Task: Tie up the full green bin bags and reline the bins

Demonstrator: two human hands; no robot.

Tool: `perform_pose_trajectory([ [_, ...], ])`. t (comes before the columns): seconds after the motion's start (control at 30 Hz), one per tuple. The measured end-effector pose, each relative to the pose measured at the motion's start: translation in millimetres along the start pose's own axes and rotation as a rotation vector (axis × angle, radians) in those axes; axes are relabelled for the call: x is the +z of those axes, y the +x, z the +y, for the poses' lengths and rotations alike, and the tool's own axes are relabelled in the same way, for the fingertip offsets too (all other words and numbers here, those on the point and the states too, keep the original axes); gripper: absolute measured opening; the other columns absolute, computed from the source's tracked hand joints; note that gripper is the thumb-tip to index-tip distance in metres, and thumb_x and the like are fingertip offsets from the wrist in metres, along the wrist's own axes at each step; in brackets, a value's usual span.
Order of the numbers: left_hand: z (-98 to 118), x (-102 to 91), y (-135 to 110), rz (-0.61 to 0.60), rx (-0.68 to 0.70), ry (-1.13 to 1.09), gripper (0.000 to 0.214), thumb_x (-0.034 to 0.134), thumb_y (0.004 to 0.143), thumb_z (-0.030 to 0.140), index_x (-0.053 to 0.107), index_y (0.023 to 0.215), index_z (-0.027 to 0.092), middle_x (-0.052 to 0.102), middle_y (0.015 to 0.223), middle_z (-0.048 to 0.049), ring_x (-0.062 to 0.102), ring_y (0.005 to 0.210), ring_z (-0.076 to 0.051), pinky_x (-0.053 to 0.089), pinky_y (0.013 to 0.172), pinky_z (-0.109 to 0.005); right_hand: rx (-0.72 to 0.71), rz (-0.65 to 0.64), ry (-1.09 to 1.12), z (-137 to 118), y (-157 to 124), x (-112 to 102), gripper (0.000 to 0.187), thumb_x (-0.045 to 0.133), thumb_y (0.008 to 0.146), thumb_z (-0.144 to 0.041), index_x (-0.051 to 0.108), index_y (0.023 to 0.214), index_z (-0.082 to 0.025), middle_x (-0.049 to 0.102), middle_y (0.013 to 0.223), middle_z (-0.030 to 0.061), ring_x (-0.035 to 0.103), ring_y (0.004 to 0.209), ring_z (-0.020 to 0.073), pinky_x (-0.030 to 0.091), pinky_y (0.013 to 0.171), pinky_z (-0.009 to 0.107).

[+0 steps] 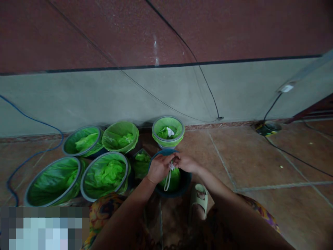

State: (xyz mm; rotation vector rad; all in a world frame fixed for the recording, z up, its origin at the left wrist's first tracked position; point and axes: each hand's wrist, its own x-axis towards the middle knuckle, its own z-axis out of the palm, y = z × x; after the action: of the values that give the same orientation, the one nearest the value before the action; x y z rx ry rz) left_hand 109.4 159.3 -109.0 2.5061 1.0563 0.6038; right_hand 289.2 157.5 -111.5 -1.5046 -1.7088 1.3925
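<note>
Over a dark blue bin (186, 180) my two hands meet with fingertips close together. My left hand (158, 168) is closed, pinching a white cord (168, 180) whose loop hangs down into the bin. Against it, my right hand (187, 163) is also closed, its fingers at the top of the same cord. Below the fingers a green plastic bag (175, 180) shows inside the bin. Exactly how the cord passes between the fingers is hidden.
Several green-lined bins stand to the left, such as a round bin (80, 178). Another lined bin (154, 130) stands behind, by the wall. A blue hose (41, 122) lies at left; a black cable (299, 159) crosses the tiles at right. A slippered foot (200, 198) is close by.
</note>
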Motion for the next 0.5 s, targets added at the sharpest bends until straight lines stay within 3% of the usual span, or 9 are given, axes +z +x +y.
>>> perform_pose_trajectory([
  [0.13, 3, -4.7, -3, 0.097, 0.024, 0.097, 0.026, 0.049, 0.093, 0.019, 0.070, 0.109, 0.018, 0.072, 0.095, -0.0099, 0.065, 0.089, -0.022, 0.048, 0.086, -0.036, 0.079, -0.068, 0.201, -2, -2, 0, 0.015, 0.051, 0.079, -0.020, 0.064, 0.087, -0.018, 0.061, 0.065, -0.0013, 0.052, 0.054, 0.0106, 0.042, 0.054, 0.023],
  [0.23, 3, -6.5, -5, 0.150, 0.007, 0.102, 0.025, 0.047, 0.094, 0.022, 0.071, 0.101, 0.019, 0.070, 0.097, -0.0101, 0.063, 0.091, -0.021, 0.048, 0.085, -0.034, 0.077, -0.090, 0.207, -8, -5, -3, 0.016, 0.052, 0.082, -0.024, 0.066, 0.086, -0.018, 0.061, 0.067, -0.0012, 0.052, 0.055, 0.0103, 0.041, 0.055, 0.022],
  [0.37, 0, -2.7, -5, 0.102, -0.070, 0.057, 0.026, 0.046, 0.095, 0.023, 0.072, 0.098, 0.020, 0.067, 0.093, -0.0085, 0.063, 0.086, -0.018, 0.048, 0.079, -0.028, 0.046, 0.051, -0.100, -19, -7, -3, 0.015, 0.052, 0.083, -0.022, 0.067, 0.079, -0.019, 0.063, 0.069, 0.0004, 0.056, 0.065, 0.0134, 0.044, 0.065, 0.025],
  [0.5, -2, 2.0, -2, -0.012, -0.206, 0.070, 0.023, 0.048, 0.094, 0.023, 0.071, 0.093, 0.020, 0.067, 0.091, -0.0077, 0.063, 0.087, -0.018, 0.046, 0.077, -0.027, -0.031, 0.263, -0.402, -15, -7, 3, 0.015, 0.052, 0.084, -0.018, 0.067, 0.080, -0.019, 0.069, 0.088, 0.0093, 0.063, 0.083, 0.0204, 0.045, 0.079, 0.031],
])
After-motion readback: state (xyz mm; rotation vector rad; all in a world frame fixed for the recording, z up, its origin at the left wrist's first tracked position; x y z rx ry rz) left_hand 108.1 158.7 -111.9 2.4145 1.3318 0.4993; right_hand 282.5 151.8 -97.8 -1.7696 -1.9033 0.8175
